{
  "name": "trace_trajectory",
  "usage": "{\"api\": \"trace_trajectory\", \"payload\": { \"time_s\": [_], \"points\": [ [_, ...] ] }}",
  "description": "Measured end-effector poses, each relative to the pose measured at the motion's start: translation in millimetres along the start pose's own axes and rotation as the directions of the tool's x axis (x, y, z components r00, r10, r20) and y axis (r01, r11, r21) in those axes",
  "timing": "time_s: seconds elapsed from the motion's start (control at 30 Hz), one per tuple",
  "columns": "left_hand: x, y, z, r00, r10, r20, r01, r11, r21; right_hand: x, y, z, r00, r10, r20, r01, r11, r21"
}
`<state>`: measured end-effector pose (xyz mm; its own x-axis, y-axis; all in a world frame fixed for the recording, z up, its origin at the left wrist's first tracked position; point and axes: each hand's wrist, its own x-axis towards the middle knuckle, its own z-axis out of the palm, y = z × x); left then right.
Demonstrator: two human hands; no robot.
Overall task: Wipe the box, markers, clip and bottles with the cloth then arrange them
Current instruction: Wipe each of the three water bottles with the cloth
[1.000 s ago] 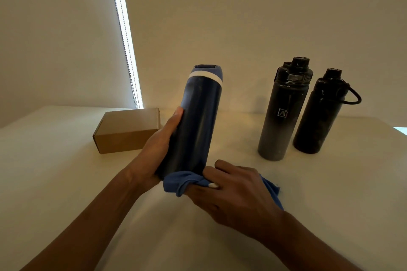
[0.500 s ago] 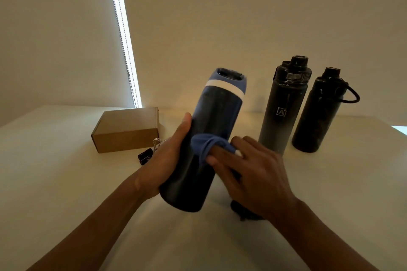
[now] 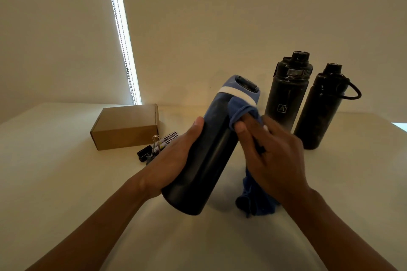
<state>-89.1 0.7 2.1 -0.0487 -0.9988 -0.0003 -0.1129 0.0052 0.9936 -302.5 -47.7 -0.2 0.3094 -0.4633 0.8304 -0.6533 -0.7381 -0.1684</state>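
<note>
A pale tabletop (image 3: 55,182) sits by a plain wall. The left hand (image 3: 174,160) wraps around the tilted blue bottle (image 3: 211,149), held above the tabletop. The right hand's (image 3: 273,156) fingers (image 3: 244,136) press the blue cloth (image 3: 240,112) near the bottle's top.

I counted three bottles: one dark blue bottle (image 3: 211,149) with a white band near its lid, one black bottle (image 3: 286,99) with a small square logo, and one black bottle with a loop handle (image 3: 319,108). There was one blue cloth (image 3: 240,112) and one cardboard box (image 3: 125,127). I saw one binder clip (image 3: 152,152). The markers (image 3: 165,141) lay bunched beside it, partly hidden, so their number I could not tell.
</note>
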Motion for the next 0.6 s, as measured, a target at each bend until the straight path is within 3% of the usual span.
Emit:
{"api": "trace_trajectory", "payload": {
  "time_s": [0.13, 0.3, 0.5, 0.6],
  "points": [
    [3, -2, -5, 0.992, -0.032, -0.123, 0.016, 0.991, -0.132, -12, -25, 11, 0.97, -0.149, 0.193, 0.142, 0.989, 0.05],
    [6, 6, -20, 0.963, -0.03, -0.267, -0.033, 0.972, -0.231, -24, -55, 17, 0.843, -0.287, 0.454, 0.277, 0.957, 0.09],
    [4, 7, -23, 0.965, 0.0, -0.263, -0.06, 0.974, -0.217, -26, -56, 20, 0.811, -0.367, 0.455, 0.366, 0.926, 0.096],
    [3, 5, -23, 0.984, -0.03, -0.177, -0.004, 0.982, -0.188, -22, -45, 18, 0.875, -0.3, 0.38, 0.308, 0.95, 0.041]
  ]
}}
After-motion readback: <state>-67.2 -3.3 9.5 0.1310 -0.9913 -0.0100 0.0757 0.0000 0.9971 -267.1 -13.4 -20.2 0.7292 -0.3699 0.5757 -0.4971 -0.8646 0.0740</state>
